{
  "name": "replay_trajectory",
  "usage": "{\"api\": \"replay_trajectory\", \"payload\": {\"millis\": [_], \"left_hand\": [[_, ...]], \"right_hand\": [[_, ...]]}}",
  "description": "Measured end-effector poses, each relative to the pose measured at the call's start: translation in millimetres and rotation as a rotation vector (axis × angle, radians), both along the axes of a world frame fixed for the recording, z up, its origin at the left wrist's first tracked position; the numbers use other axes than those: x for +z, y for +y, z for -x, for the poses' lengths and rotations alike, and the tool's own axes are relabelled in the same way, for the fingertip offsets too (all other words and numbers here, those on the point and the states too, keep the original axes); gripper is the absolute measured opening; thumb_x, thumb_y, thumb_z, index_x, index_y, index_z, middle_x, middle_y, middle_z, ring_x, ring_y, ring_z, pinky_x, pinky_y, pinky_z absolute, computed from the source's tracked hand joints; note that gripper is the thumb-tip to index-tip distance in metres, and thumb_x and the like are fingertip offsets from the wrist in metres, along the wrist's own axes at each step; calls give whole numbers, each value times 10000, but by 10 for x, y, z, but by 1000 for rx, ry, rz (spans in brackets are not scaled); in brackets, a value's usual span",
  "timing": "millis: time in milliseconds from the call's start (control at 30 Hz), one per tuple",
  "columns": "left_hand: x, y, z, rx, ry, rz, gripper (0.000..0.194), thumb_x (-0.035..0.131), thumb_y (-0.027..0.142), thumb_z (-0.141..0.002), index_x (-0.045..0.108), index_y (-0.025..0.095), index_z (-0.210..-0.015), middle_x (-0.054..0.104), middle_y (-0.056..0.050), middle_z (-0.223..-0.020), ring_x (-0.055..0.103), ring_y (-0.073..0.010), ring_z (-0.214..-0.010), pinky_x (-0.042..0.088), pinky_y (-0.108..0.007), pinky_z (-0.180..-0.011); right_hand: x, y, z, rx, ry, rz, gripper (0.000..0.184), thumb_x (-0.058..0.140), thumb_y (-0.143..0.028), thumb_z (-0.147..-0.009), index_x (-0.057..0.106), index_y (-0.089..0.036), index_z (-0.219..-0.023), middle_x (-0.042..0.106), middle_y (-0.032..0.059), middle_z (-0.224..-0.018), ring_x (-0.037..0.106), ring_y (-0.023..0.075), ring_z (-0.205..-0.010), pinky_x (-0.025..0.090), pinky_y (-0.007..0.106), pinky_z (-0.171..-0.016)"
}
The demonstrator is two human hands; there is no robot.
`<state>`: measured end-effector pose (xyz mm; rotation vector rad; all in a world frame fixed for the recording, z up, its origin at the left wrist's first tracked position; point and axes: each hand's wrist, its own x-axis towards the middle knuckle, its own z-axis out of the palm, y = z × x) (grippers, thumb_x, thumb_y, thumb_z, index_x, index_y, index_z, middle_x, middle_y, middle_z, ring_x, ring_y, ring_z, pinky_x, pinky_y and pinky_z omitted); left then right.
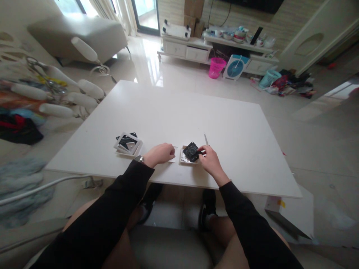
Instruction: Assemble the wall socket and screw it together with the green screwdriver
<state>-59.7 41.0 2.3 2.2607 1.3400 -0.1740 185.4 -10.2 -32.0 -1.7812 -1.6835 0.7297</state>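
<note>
A square black plastic plate with slots and holes sits tilted in a small white open box. My right hand is closed on the right edge of that plate. Small pale bits lie under it in the box, too small to name. To the left, my left hand rests on the tabletop with its fingers curled closed; what they hold, if anything, is hidden. A flat white piece lies partly beneath that hand. Just beyond my right hand is a slim silvery tool, its near end hidden by the fingers.
At the left of the white table lies a stack of white frames with black plates. A lamp with white shades stands by the left edge. A pink basket and a blue fan are on the floor beyond.
</note>
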Motion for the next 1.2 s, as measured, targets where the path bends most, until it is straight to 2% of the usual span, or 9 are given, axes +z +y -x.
{"api": "replay_trajectory", "payload": {"millis": [200, 367, 467, 733, 867, 1067, 1200], "left_hand": [[-7, -76, -95, -68, -205, -1, 348, 601, 220, -890, 769, 199, -1194, 795, -91, -1128, 739, -209, -966, 525, -284, -887], [-58, -159, -162, -137, -174, 3, 383, 611, 208, -885, 754, 189, -1240, 770, -120, -1216, 711, -266, -1151, 514, -330, -999], [-96, -191, -188, -168, -138, 2, 408, 609, 197, -881, 740, 173, -1267, 755, -130, -1243, 702, -273, -1165, 510, -338, -1020], [-98, -241, -226, -190, -81, -5, 346, 601, 193, -883, 789, 186, -1173, 760, -117, -1177, 713, -259, -1110, 518, -321, -1012], [-35, -255, -237, -197, -60, 18, 338, 608, 193, -880, 804, 196, -1155, 778, -117, -1153, 722, -262, -1091, 527, -323, -985], [-19, -257, -265, -238, -42, 84, 312, 611, 186, -858, 838, 216, -1069, 811, -105, -1064, 743, -246, -1001, 531, -309, -913], [-25, -267, -278, -227, -50, 174, 287, 631, 152, -793, 855, 231, -954, 821, -77, -981, 745, -218, -907, 527, -278, -829]], "right_hand": [[-14, 8, -8, -32, 29, 24, 206, 534, -70, -772, 602, -210, -906, 676, 30, -964, 633, 168, -777, 505, 313, -751], [-12, 4, -20, -43, 44, 44, 184, 539, -95, -806, 574, -216, -939, 663, 11, -891, 633, 153, -698, 481, 294, -693], [-12, 2, -27, -62, 27, 51, 159, 552, -117, -822, 568, -218, -943, 657, 11, -863, 634, 161, -695, 476, 299, -691], [50, -7, -4, -116, 46, 67, 172, 567, -138, -790, 594, -220, -939, 658, 1, -770, 648, 183, -694, 475, 306, -684], [110, -1, -3, -165, 94, -11, 188, 572, -185, -782, 620, -219, -961, 659, 8, -760, 638, 191, -701, 488, 315, -682], [59, 72, -97, -319, 270, -172, 321, 561, -300, -828, 650, -184, -1114, 676, 78, -927, 655, 230, -851, 594, 379, -727], [-16, 129, -137, -431, 480, -134, 358, 586, -307, -816, 654, -162, -1137, 674, 99, -1029, 671, 225, -891, 649, 405, -738]]}}
